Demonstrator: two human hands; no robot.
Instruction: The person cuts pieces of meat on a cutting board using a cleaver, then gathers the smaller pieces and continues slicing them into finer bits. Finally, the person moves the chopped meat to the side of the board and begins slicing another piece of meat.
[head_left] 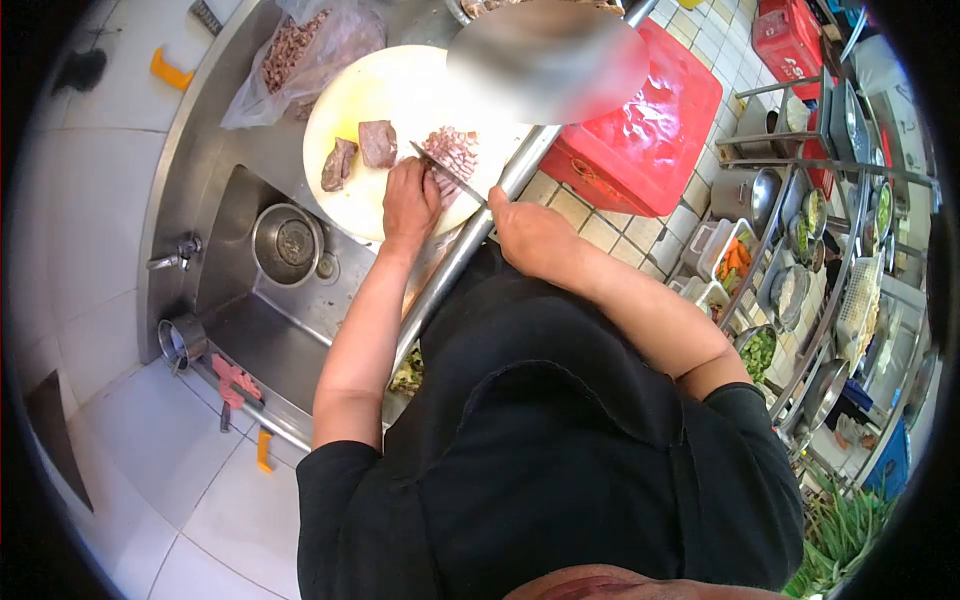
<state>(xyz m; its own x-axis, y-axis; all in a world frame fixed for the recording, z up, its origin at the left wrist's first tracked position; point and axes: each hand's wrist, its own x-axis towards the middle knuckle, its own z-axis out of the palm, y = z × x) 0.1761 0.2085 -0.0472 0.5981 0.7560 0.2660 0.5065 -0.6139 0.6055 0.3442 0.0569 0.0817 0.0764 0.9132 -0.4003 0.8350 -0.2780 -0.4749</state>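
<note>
My right hand [535, 235] is wrapped around the handle of a kitchen knife [447, 173], at the near edge of a round cutting board [335, 100]. The blade reaches across the board, over cut pinkish meat [452, 150]. My left hand [411, 203] is on the board, its fingers bent and pressed down close beside the blade on meat they mostly cover. Two larger brownish chunks of meat, one blocky piece [378, 144] and one narrower piece [339, 165], lie to the left of that hand.
A clear plastic bag [345, 45] of chopped meat lies behind the board. The steel sink [235, 215] on the left holds a metal bowl [288, 245]. A red container [640, 130] stands beyond the counter edge. Shelves with vegetables, including carrots [735, 258], line the right.
</note>
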